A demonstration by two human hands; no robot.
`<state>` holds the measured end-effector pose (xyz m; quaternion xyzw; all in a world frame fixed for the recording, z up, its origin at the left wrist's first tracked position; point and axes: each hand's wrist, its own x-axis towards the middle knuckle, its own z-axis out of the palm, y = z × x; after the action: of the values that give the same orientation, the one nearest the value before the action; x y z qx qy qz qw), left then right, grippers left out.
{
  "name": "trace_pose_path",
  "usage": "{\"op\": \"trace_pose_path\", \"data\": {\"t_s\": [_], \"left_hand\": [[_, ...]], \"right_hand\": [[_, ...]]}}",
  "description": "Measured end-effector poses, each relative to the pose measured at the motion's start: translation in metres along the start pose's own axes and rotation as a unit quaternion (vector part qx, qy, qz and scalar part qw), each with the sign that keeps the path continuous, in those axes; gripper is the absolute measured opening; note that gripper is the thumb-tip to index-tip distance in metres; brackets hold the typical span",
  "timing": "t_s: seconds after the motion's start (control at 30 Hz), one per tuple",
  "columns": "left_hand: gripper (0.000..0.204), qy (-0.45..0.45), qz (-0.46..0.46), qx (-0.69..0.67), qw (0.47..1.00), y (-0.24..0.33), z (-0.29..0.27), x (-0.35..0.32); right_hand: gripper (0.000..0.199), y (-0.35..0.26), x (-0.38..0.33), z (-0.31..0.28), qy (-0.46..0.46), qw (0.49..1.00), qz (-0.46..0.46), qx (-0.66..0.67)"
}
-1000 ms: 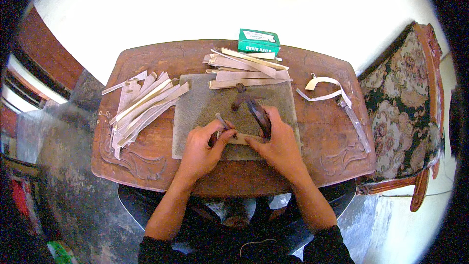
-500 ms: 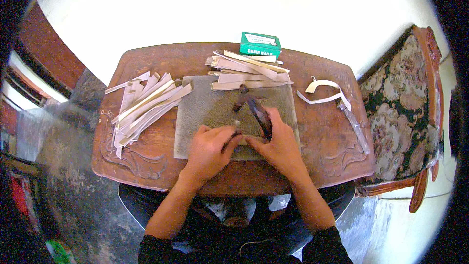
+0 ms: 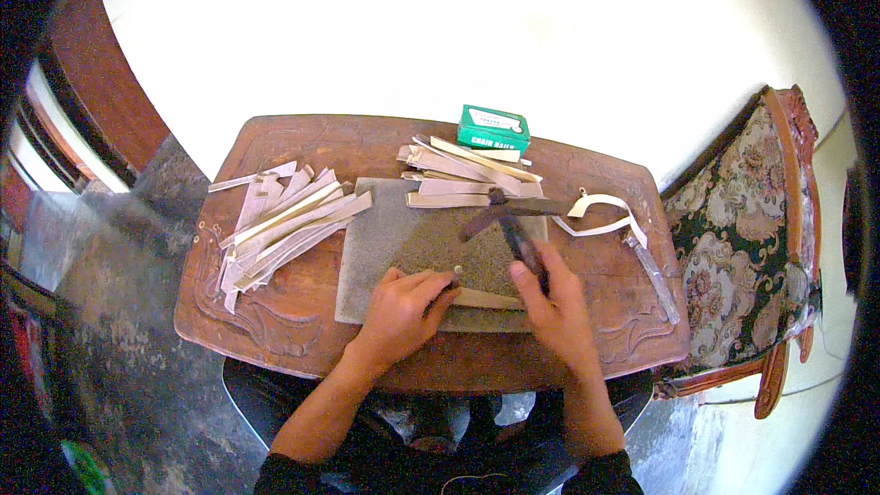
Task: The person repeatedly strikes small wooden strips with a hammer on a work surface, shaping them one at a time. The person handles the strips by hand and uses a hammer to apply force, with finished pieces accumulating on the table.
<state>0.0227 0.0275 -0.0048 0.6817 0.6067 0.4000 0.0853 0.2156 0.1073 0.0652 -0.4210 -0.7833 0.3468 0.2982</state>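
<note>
My right hand (image 3: pixel 561 307) is wrapped round the dark handle of a hammer (image 3: pixel 519 238), whose head is raised over the slab and blurred by motion. My left hand (image 3: pixel 401 310) is closed in a pinch on a short punch-like tool (image 3: pixel 456 272) with a pale, round top; its lower part is hidden by the fingers. Under those fingertips a pale flat strip (image 3: pixel 490 300) lies across the near part of a grey, rough slab (image 3: pixel 367 247). The strip's left end is covered by my left hand.
Piles of pale strips lie left (image 3: pixel 284 229) and at the back (image 3: pixel 472 179) of the carved wooden table (image 3: pixel 302 348). Behind the back pile stands a green box (image 3: pixel 495 131). A curled strip (image 3: pixel 610 204) and a flat bar (image 3: pixel 653 280) lie right, near a floral chair (image 3: pixel 733 202).
My right hand has moved away from my left and lifted the hammer to the right, uncovering the strip. My left hand keeps its pinch. The whole view has shifted slightly.
</note>
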Motion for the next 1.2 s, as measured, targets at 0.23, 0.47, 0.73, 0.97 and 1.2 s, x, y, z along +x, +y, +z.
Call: {"op": "trace_pose_path", "data": {"t_s": [0.23,0.47,0.73,0.97,1.2], "left_hand": [[0.016,0.039,0.039,-0.013,0.998,-0.007,0.006,-0.001],[0.017,0.028,0.037,-0.005,0.999,-0.006,0.002,-0.001],[0.015,0.033,0.038,-0.02,0.999,-0.005,0.003,0.0],[0.016,0.042,0.039,-0.015,0.998,-0.005,0.003,-0.001],[0.017,0.034,0.038,-0.01,0.999,-0.004,0.002,0.0]], "right_hand": [[0.04,-0.045,-0.006,-0.043,-0.026,0.992,-0.113,-0.058],[0.042,-0.06,-0.015,-0.045,-0.053,0.984,-0.147,-0.088],[0.042,-0.059,-0.017,-0.047,-0.039,0.981,-0.155,-0.106],[0.042,-0.069,-0.02,-0.048,-0.06,0.992,-0.085,-0.069],[0.043,-0.062,-0.02,-0.044,-0.059,0.986,-0.121,-0.102]]}}
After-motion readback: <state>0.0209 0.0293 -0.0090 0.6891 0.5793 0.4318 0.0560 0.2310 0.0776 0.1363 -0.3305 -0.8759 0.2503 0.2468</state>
